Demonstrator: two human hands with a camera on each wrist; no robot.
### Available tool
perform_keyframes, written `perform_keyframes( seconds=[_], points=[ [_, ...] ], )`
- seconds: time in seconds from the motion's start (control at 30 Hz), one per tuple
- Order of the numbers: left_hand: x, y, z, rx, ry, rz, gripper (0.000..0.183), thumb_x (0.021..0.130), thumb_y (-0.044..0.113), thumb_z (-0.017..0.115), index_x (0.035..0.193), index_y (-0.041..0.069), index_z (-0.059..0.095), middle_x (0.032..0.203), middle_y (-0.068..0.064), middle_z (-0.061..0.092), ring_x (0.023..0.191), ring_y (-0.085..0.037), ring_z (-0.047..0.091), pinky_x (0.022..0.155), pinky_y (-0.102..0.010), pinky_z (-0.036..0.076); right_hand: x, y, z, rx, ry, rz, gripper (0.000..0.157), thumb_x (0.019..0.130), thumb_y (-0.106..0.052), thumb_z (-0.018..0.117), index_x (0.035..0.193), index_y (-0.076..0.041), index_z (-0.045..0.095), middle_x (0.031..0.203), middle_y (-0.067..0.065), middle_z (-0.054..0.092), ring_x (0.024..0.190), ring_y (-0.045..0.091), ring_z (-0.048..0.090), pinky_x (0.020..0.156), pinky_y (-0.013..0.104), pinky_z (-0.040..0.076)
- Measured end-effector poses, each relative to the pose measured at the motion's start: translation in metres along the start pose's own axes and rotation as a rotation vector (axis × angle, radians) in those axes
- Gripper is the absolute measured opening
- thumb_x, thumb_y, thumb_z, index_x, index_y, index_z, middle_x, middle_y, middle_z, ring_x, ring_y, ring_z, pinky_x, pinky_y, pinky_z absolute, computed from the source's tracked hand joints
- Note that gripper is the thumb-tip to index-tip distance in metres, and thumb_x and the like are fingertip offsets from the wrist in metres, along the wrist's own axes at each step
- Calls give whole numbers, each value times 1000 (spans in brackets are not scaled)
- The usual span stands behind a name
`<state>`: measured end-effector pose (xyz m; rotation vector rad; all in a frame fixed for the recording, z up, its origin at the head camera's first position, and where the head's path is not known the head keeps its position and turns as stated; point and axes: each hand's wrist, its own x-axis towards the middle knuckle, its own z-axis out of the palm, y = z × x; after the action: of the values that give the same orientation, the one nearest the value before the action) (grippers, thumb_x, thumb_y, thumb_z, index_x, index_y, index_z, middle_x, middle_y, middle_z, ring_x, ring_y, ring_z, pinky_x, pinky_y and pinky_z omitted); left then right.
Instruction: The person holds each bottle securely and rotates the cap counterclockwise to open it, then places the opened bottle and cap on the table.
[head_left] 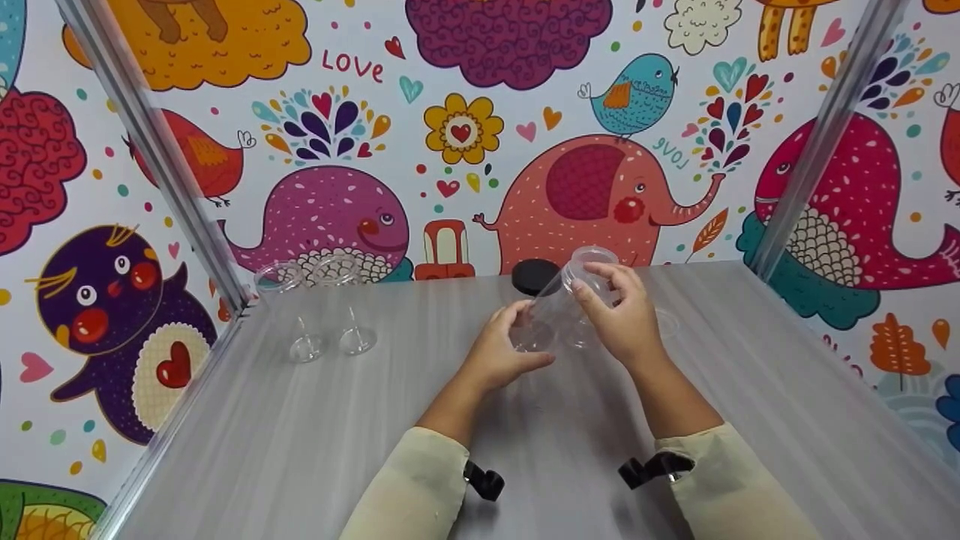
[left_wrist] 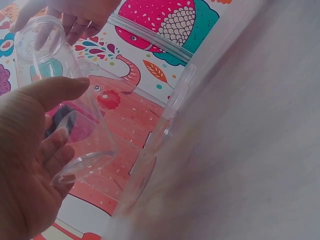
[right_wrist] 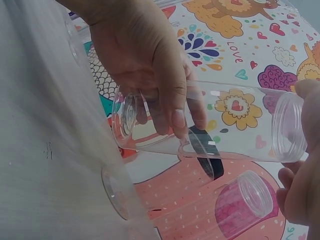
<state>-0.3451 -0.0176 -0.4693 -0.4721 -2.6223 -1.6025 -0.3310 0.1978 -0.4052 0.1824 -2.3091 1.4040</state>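
Both hands hold a clear plastic jar (head_left: 555, 296), tilted above the table with its threaded mouth up and to the right. My left hand (head_left: 499, 349) is around its lower body; in the right wrist view the thumb lies across the near side and the fingers (right_wrist: 197, 110) show behind it. My right hand (head_left: 626, 311) grips the threaded rim between thumb and fingers. No lid shows on this jar. Behind it stands a jar with a black lid (head_left: 535, 277), partly hidden by the hands. Another lidless clear jar (right_wrist: 245, 205) stands beside that one.
Two more clear jars, a left one (head_left: 306, 349) and a right one (head_left: 357, 341), stand upright at the table's back left. A clear round edge (head_left: 667, 322) shows right of my right hand. Patterned walls with metal posts (head_left: 821, 142) enclose the grey table (head_left: 300, 450).
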Motion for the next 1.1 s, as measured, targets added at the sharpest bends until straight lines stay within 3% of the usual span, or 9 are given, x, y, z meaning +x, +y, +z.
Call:
perform_keyframes(
  seconds=[0.17,0.3,0.47,0.6,0.83,0.97,1.1],
  points=[
    [1,1,1,4,3,9,91,76,41,94,155,35,50,154,1,56,140,-23,56,111,-55,57,-2,-1,0,45,-20,-55,39,105,-33,65,141,-21,68,152,4,59,135,27,54,107,50,56],
    [2,1,1,-13,1,11,90,77,38,94,155,33,50,154,-2,56,141,-28,56,112,-56,56,-2,1,1,100,-38,-104,40,105,-19,56,143,-20,69,158,0,58,147,24,50,110,49,55],
    [3,2,0,-21,-3,19,89,78,35,93,156,31,50,155,-4,55,144,-34,55,114,-59,53,-3,2,0,157,-50,-131,45,104,-13,47,143,-20,69,161,0,56,157,26,42,125,61,41],
    [3,1,0,-15,-5,20,90,77,38,93,156,31,50,156,-4,55,144,-32,55,115,-59,53,-3,3,0,163,-46,-131,47,103,-11,45,143,-19,69,161,0,57,158,26,41,127,63,37],
    [2,1,0,-9,-10,12,92,76,41,93,156,33,49,157,-2,54,145,-32,54,114,-58,54,-2,3,1,118,-10,-109,41,104,-29,64,145,-22,66,160,0,54,150,24,46,120,60,44],
    [2,1,0,-8,-10,12,91,77,39,93,156,33,49,157,-2,54,145,-30,54,113,-58,54,0,2,2,41,37,-62,48,100,-44,73,142,-21,67,150,4,57,133,25,51,106,51,49],
    [2,2,0,-9,-10,6,91,76,41,93,156,34,49,157,-1,54,145,-28,54,113,-57,55,1,2,2,-2,45,-25,53,96,-49,76,139,-20,69,144,7,58,122,25,52,97,42,53]
  ],
)
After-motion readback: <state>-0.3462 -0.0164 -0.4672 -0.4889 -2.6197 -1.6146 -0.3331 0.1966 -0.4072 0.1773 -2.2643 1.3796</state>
